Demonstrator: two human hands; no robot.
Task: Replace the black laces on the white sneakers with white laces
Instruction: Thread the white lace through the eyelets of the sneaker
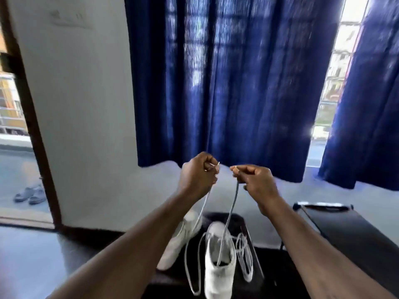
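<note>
Blue curtains (226, 83) hang beside a white wall (86, 104), above a dark table (280, 277). On it stands a white sneaker (219, 275). Left hand (197, 175) and right hand (257, 180), raised above it, each pinch an end of a white lace (226, 223) trailing down to it.

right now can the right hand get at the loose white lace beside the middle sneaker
Probably not yet: the right hand is raised, its fingers pinching one end of the threaded lace. Nothing blocks the way down to the loose lace, so after letting go it likely could.
</note>
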